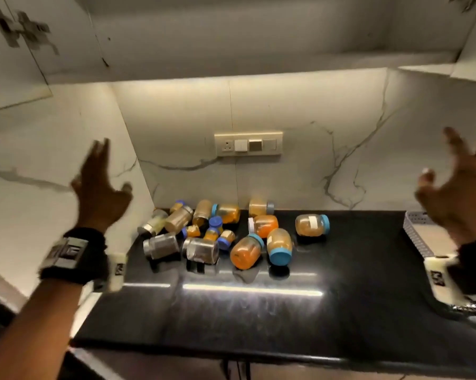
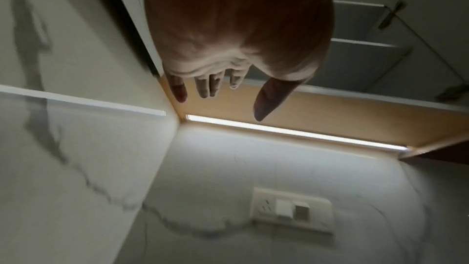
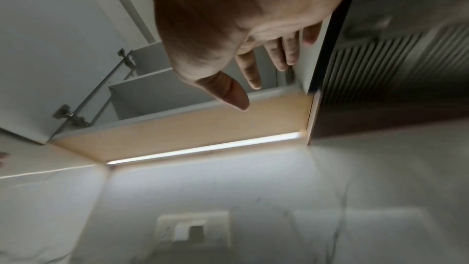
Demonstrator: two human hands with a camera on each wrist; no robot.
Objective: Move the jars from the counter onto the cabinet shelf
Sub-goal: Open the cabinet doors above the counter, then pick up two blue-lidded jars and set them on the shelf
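Lying glass jars (image 1: 245,252), glossy black counter (image 1: 341,270)

Home kitchen corner

Black counter (image 1: 341,270) at 6 o'clock, marble-look backsplash (image 1: 299,165) with a switch plate (image 1: 248,144) at 12, open wall cabinet (image 1: 231,37) above, spice jars (image 1: 231,231) piled centrally.

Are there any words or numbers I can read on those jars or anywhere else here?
None can be read.
White label on the jar lying apart on the right: blurred, nothing legible.
White label on the orange jar: blurred.
Black marks on the white wrist tags, left and right: pattern-like, too blurred to read.
Switch plate on the wall: no text visible.
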